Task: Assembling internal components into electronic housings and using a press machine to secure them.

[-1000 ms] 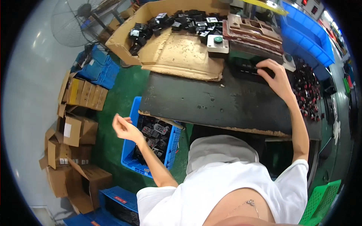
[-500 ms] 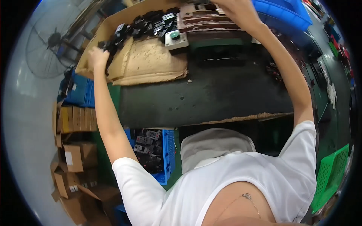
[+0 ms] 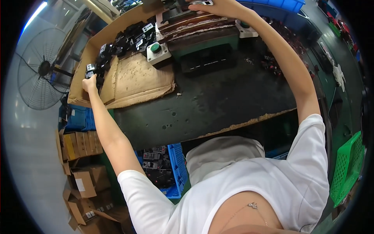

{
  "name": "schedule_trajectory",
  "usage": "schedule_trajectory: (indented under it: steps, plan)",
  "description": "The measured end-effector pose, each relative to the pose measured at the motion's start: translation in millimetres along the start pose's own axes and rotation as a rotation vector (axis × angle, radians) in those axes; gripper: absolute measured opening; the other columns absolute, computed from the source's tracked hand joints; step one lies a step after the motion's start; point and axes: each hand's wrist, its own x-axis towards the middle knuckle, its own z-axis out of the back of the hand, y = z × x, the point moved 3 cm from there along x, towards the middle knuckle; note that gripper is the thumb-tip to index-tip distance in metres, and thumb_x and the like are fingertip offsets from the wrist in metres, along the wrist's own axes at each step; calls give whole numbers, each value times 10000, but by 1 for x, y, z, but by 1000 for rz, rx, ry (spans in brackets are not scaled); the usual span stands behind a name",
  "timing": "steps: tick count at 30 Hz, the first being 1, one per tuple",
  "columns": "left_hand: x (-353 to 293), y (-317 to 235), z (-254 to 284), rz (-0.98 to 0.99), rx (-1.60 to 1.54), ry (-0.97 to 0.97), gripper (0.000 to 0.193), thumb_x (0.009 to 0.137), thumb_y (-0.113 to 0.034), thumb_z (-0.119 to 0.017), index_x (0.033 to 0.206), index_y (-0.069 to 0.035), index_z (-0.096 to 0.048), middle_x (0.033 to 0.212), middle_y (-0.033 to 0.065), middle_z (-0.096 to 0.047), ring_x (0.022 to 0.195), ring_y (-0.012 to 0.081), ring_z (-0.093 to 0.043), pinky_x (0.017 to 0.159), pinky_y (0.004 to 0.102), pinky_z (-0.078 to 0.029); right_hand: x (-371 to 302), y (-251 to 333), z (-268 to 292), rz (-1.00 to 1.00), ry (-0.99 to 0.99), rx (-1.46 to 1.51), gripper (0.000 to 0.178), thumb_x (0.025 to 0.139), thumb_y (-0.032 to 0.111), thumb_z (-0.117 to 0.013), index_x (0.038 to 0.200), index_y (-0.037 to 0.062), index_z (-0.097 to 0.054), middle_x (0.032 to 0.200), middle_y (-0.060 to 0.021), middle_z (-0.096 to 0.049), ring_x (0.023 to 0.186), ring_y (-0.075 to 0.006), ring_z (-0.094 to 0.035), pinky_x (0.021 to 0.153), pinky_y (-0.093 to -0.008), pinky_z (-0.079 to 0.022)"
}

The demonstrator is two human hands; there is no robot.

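Observation:
My left hand (image 3: 89,83) is closed on a black plastic part (image 3: 91,70) with a pale label, at the left end of a cardboard box (image 3: 80,93). More black plastic parts (image 3: 134,39) lie heaped along the back of this box. At the top edge of the view, my right hand (image 3: 218,8) is over a brown layered machine fixture (image 3: 194,27). Its thumb and fingers are around a small black-and-white part (image 3: 203,2), partly cut off by the frame. A green push button on a white housing (image 3: 157,54) sits at the fixture's left corner.
The dark worktable (image 3: 218,93) has a worn front edge. Small reddish-black pieces (image 3: 272,64) lie on its right side. Under it stands a blue crate (image 3: 179,167) of parts. Cartons (image 3: 83,183) and a fan (image 3: 44,68) are at left, a green basket (image 3: 346,167) at right.
The whole view has tilted, so the table sits lower. A labelled part now shows in my left hand. My right hand has come further into view, over the fixture.

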Motion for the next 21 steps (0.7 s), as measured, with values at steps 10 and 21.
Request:
schedule_trajectory:
  steps: [10,21]
  plan:
    - [-26,-45,36,-231,-820,-177,347,766,-213,-672,959,65,-599,830,88,-616,727,187,-579,627,304,-439,-107,-25,66,-146,-181,282,215,871,142,-605,1010,-21,-624,916,-58,-648,819,-101,-582,735,-250,-475]
    - [-120,-207,70,-143,-1643,912,383,935,-224,-498,1114,115,-489,1091,212,-586,998,296,-596,833,289,-525,-169,-95,74,-408,-320,-94,206,731,151,-648,850,-17,-658,781,-197,-643,716,-279,-654,670,-334,-497]
